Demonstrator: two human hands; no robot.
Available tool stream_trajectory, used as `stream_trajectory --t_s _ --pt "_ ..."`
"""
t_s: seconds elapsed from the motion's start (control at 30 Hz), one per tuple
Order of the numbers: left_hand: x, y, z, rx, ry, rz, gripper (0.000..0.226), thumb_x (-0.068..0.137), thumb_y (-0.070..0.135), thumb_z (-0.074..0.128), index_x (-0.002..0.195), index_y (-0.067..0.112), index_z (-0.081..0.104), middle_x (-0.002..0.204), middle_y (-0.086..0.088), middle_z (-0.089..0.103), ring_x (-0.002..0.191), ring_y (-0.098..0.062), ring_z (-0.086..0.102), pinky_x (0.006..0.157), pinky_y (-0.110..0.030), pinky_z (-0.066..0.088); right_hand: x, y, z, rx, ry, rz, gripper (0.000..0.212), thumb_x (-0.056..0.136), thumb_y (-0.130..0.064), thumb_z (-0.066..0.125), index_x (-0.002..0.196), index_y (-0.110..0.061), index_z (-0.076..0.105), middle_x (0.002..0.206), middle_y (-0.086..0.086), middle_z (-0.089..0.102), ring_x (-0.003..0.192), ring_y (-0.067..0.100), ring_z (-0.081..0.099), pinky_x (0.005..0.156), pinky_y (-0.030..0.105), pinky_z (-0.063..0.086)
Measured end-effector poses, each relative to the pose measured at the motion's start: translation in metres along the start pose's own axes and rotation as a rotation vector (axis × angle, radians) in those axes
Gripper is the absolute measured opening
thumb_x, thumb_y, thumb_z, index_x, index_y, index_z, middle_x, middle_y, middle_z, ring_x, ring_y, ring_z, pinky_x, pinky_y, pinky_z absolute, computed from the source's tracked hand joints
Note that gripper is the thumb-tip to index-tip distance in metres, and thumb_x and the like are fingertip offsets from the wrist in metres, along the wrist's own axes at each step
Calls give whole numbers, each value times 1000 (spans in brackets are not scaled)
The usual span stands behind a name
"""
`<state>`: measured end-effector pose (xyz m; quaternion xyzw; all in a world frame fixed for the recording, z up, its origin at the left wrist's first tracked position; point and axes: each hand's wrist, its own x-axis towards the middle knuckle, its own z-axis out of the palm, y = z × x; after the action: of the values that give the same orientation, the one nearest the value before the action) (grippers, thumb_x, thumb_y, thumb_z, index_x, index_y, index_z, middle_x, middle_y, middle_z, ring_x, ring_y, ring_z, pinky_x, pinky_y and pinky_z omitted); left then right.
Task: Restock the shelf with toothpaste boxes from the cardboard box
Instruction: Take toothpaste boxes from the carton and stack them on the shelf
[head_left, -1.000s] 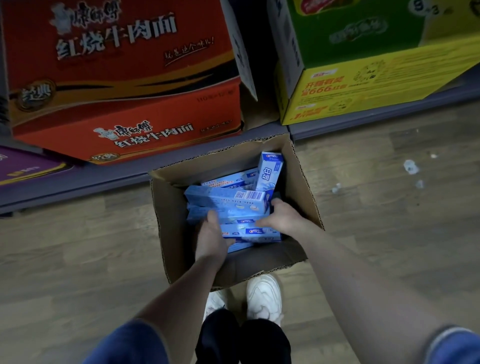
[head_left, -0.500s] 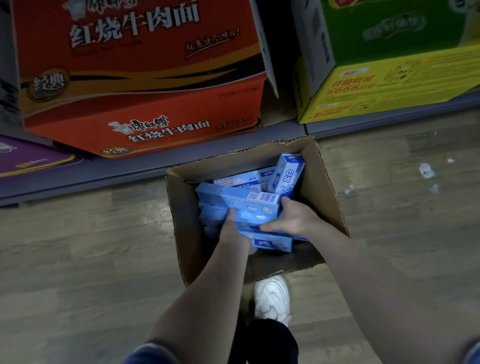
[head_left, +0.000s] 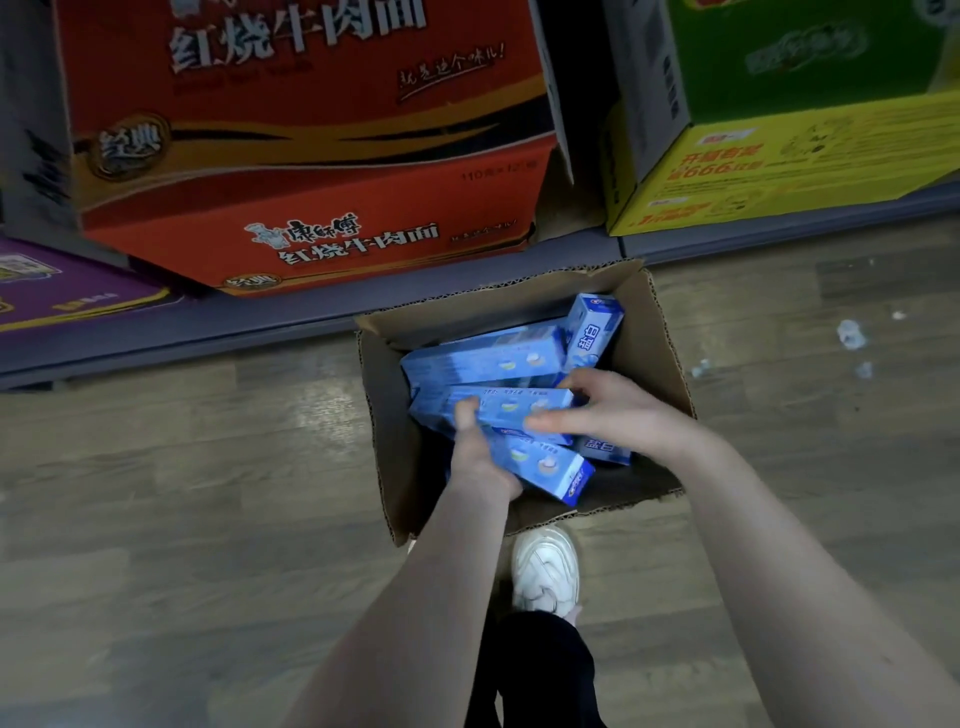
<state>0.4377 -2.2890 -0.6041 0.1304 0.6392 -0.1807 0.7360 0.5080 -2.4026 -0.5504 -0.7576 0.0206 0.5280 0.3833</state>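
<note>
Both hands now lifting blue toothpaste boxes (head_left: 511, 410) | left hand (head_left: 480, 457) grips underneath; right hand (head_left: 608, 410) pinches top | cardboard box (head_left: 660, 358)

Both forearms extended downward, left hand (head_left: 480, 457) and right hand (head_left: 602, 410) curled, gripping.

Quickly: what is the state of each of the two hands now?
Left hand: grips blue toothpaste boxes inside the brown cardboard box.
Right hand: holds the right end of one long blue toothpaste box, fingers over its top.
</note>
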Motion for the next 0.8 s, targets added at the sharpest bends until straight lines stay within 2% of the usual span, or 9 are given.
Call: stream_trajectory --t_s 0.07,0.17,0.3,0.37,0.47,0.5,0.63,0.73,0.8 --pt "-13 3 -2 5 -22 44 58 80 53 55 119 12 60 113 -17 66 104 -33 62 82 -42 50 -9 -3 -6 158 73 -6 55 70 -53 71 96 -5 63 94 6 71 91 19 66 84 30 46" --pt "-34 5 -2 4 -67 105 46 83 46 58 113 11 60 109 -17 67 96 -32 63 75 -41 51 -14 -12 -10 200 240 3 38 81 -50 62 93 -14 62 104 6 68 99 24 62 82 31 42" --pt "-55 1 -6 120 -162 241 66 66 42 73 123 13 56 118 -14 65 106 -31 62 93 -47 48 -23 -39 -6 138 116 -22 27 87 -46 57 97 -22 63 101 0 66 91 15 61 75 23 44" --pt "-65 -2 -11 152 -241 290 79 58 38 78 129 16 51 123 -14 62 111 -30 60 98 -47 46 -27 -51 -3 121 12 -33 34 82 -52 60 100 -24 65 102 -3 69 94 13 63 83 26 47" --pt "-81 -7 -17 108 -359 349 76 62 24 76 133 18 47 129 -15 57 118 -31 55 100 -46 43 -36 -66 4 26 -94 -61 57 62 -65 67 107 -30 64 107 -7 68 100 11 64 94 32 48" --pt "-86 -7 -17 98 -392 362 76 64 21 75 133 17 46 130 -16 56 119 -32 54 99 -47 42 -39 -70 6 10 -92 -76 56 63 -62 69 108 -30 64 107 -6 68 99 11 65 93 32 48" --pt "-110 8 -16 124 -466 408 80 66 24 75 136 11 40 122 -16 57 114 -32 56 93 -44 45 -59 -90 9 167 -87 -160 14 90 -35 58 99 -30 67 98 -12 70 93 3 64 81 14 48" --pt "-118 22 -8 138 -452 448 93 63 42 82 139 12 38 132 -17 53 122 -31 52 102 -47 42 -69 -100 15 279 -133 -195 20 96 -25 49 103 -29 67 104 -11 70 99 4 64 89 18 47" --pt "-118 30 -4 91 -397 454 99 58 41 85 139 11 38 123 -12 56 118 -29 54 105 -46 39 -67 -107 16 328 -128 -223 20 96 -19 48 101 -24 67 102 -6 70 96 6 64 88 18 47"
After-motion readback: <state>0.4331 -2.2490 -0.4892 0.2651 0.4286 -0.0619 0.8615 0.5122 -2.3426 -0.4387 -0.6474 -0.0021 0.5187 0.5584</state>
